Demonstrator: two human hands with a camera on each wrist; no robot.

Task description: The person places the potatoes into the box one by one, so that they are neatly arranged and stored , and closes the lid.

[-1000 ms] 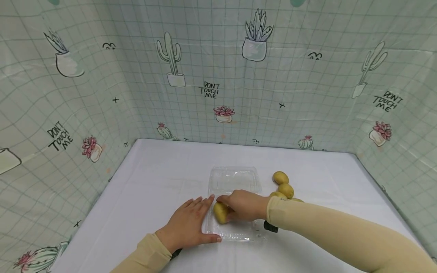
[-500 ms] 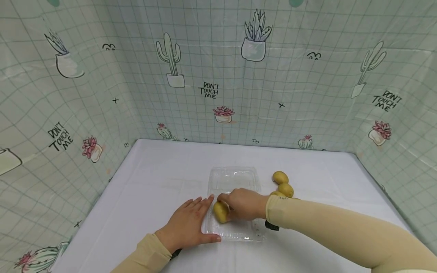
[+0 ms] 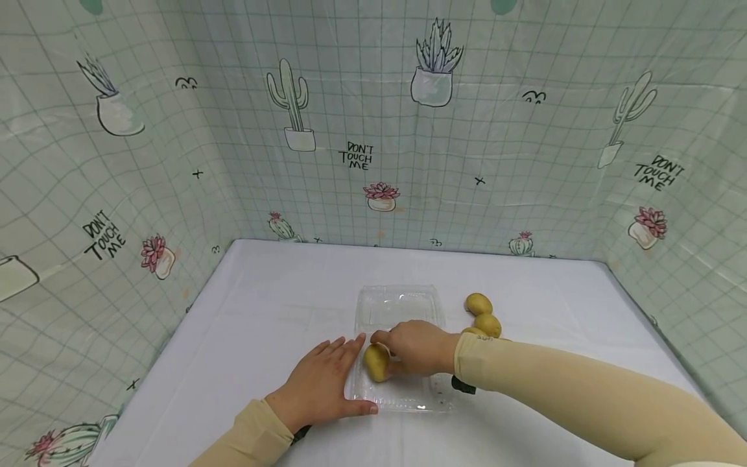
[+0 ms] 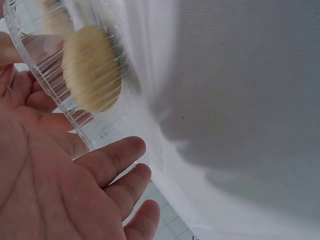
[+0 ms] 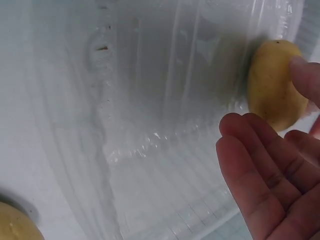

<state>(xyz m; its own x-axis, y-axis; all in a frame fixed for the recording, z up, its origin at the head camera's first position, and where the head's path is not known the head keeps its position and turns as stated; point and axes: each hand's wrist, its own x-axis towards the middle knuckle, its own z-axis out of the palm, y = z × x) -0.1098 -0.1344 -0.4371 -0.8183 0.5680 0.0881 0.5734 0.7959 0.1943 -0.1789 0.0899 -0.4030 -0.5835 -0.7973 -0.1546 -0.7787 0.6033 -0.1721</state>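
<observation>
An opened clear plastic clamshell container [image 3: 403,405] lies on the white table, its lid [image 3: 399,305] folded back toward the far side. Inside its base, near the left wall, sits a yellow potato [image 3: 376,362]. My right hand [image 3: 423,348] reaches in from the right and pinches that potato between thumb [image 5: 306,80] and index finger, while the other fingers extend past it. Along the container's left edge rests my left hand [image 3: 323,381], fingers straight and thumb at the near left corner. Through the ribbed wall, the left wrist view shows the potato [image 4: 92,70] close to that side.
Several more potatoes [image 3: 487,324] lie right of the container, some partly hidden by the right sleeve [image 3: 525,363]. A grid-patterned curtain [image 3: 327,181] with cactus drawings encloses the table [image 3: 280,279] at the back and sides.
Both hands and the container hold almost the same places. The right hand and its potato have shifted only very slightly.
</observation>
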